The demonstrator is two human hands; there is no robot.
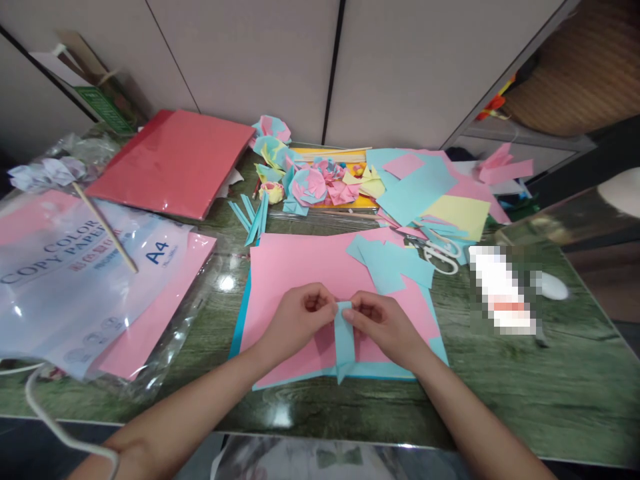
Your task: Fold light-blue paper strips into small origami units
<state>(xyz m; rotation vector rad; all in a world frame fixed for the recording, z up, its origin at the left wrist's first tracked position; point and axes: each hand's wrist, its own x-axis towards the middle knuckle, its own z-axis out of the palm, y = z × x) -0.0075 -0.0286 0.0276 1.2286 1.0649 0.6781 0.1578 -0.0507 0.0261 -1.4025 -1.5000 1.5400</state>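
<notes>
Between my fingertips, a narrow light-blue paper strip point(344, 337) hangs over the pink paper sheet point(300, 267). Left hand point(295, 320) and right hand point(383, 323) both pinch its top edge, close together. Best to keep edges aligned and crease firmly, evenly.

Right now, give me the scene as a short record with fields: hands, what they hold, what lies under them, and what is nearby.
left hand: left hand, grip pinched on the top of the blue paper strip
right hand: right hand, pinching the same strip from the other side
under: pink sheet on blue sheets, on the green table
right of hands: scissors, white-handled
left: A4 paper pack
back: red paper stack, paper flowers
</notes>
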